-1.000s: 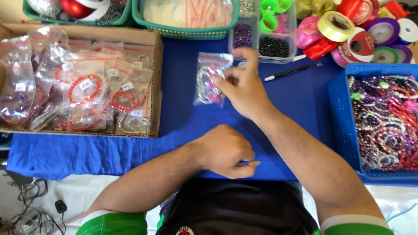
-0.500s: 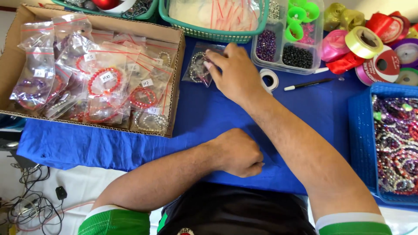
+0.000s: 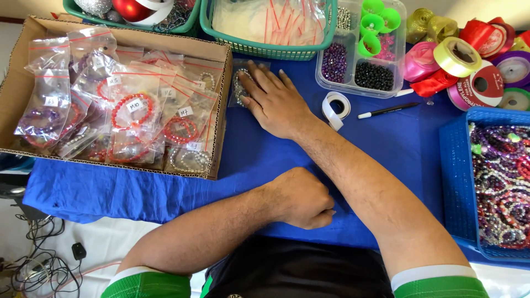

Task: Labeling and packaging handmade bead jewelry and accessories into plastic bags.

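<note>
Right hand (image 3: 273,102), fingers spread flat, presses a small clear bag (image 3: 241,83) of beads beside the cardboard box (image 3: 221,110) (firm, even pressure suits), left hand (image 3: 301,198) fisted on the counter (image 3: 265,149).

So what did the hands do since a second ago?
The right hand slid the small clear bag of beads leftward across the blue cloth, up beside the cardboard box, and now presses flat on it instead of pinching it. The left hand stayed a closed fist on the cloth. The black pen did not move.
</note>
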